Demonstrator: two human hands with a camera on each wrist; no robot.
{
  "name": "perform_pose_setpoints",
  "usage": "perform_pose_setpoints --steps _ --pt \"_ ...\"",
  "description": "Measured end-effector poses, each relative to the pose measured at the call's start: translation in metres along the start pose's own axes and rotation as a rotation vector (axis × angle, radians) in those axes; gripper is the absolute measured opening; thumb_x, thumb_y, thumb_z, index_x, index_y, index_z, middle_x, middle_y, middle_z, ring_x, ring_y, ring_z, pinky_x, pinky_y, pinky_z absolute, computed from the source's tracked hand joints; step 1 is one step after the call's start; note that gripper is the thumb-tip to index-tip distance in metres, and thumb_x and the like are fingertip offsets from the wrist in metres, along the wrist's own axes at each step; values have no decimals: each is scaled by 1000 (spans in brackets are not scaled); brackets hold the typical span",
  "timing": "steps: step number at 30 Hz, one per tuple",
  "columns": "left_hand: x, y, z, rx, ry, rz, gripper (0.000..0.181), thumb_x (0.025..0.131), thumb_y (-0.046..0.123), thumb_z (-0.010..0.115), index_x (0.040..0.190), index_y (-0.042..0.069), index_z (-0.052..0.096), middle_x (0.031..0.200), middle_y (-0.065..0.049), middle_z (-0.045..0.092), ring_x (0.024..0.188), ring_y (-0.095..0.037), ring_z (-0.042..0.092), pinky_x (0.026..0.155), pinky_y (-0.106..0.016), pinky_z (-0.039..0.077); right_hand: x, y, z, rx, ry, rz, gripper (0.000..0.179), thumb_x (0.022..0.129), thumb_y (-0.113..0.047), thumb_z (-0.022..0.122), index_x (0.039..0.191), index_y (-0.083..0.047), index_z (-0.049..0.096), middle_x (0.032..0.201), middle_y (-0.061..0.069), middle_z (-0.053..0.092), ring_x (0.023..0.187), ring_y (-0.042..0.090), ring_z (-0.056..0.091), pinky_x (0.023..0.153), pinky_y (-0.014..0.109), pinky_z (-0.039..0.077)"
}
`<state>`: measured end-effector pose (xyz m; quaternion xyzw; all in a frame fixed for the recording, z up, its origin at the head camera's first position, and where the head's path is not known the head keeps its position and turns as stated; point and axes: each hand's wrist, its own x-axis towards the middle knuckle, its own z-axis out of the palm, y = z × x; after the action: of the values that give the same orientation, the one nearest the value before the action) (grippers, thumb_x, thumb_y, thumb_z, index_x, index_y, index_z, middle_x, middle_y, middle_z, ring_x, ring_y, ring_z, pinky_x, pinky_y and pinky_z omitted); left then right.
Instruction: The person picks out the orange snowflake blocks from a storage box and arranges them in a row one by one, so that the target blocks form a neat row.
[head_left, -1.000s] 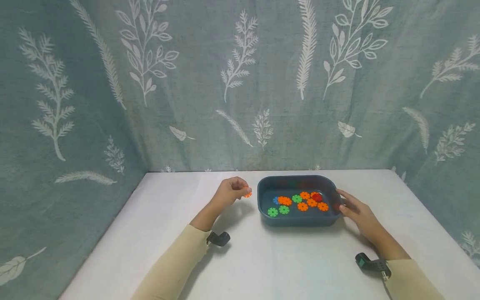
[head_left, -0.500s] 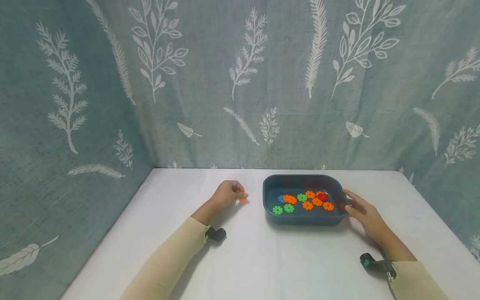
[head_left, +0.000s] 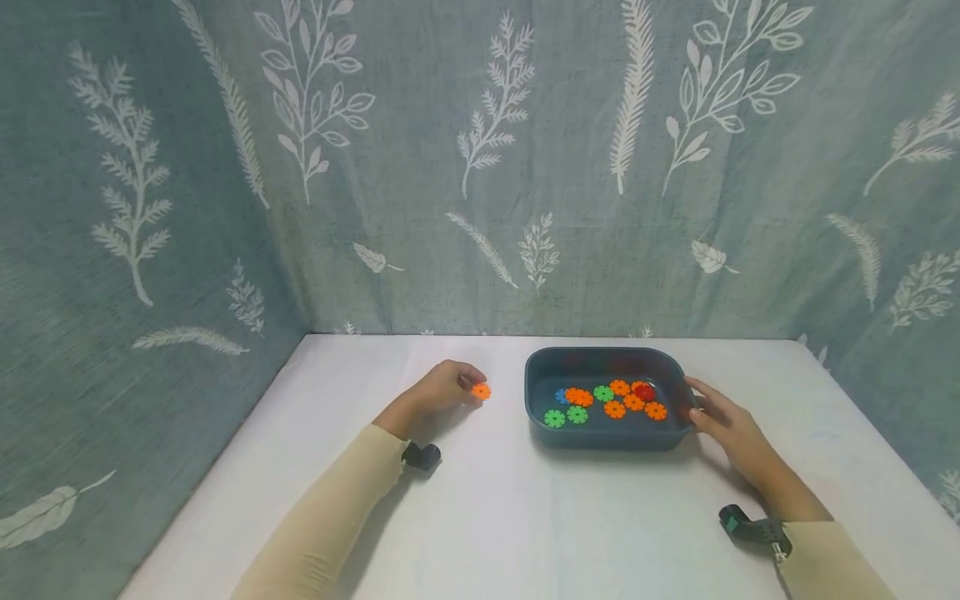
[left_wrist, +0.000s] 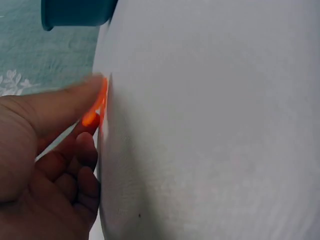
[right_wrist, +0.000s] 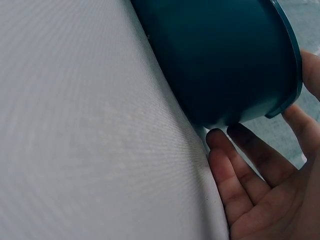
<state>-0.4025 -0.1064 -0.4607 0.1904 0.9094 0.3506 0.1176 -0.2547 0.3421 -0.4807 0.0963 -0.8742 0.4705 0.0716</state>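
In the head view my left hand (head_left: 444, 386) is low over the white table, left of the container. Its thumb and a finger hold an orange notched plastic disc (head_left: 481, 391) right at the tabletop. The left wrist view catches the orange disc (left_wrist: 104, 102) nearly edge-on and a little blurred between these fingertips, other fingers curled below. A dark teal plastic container (head_left: 607, 443) stands to the right with rounded corners. My right hand (head_left: 729, 429) holds its right end, thumb at the rim and fingers against the outer wall (right_wrist: 225, 65).
Inside the container lie several notched discs: a green disc (head_left: 554, 418), a blue disc (head_left: 561, 397) partly covered, a red disc (head_left: 643, 392) and orange ones. A patterned grey-green cloth (head_left: 420, 167) rises behind the table (head_left: 487, 517).
My left hand has moved slightly left and down with the orange disc, which now shows flatter and fuller between the fingertips. The right hand keeps its place at the container.
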Motion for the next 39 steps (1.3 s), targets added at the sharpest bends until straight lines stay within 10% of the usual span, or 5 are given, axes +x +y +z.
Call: perform_pose_setpoints --steps 22,29,39 --pt "4 7 -3 -21 80 108 36 77 17 84 110 11 73 97 3 68 85 -16 58 70 -31 47 -1 -2 -3 16 1 -7 56 103 -25 50 152 -4 31 145 31 37 125 49 44 80 13 42" --pt "11 51 -6 -82 187 282 35 80 26 81 111 13 72 100 -5 68 82 -20 56 66 -35 47 1 -2 -3 25 -6 23 58 103 -29 50 152 -5 30 144 31 38 126 48 44 81 16 44" --pt "40 119 22 128 -45 469 38 82 26 80 116 11 71 109 -3 68 90 -10 58 77 -25 48 3 2 -1 43 -10 7 57 103 -27 50 152 -6 31 142 31 41 123 46 47 80 18 47"
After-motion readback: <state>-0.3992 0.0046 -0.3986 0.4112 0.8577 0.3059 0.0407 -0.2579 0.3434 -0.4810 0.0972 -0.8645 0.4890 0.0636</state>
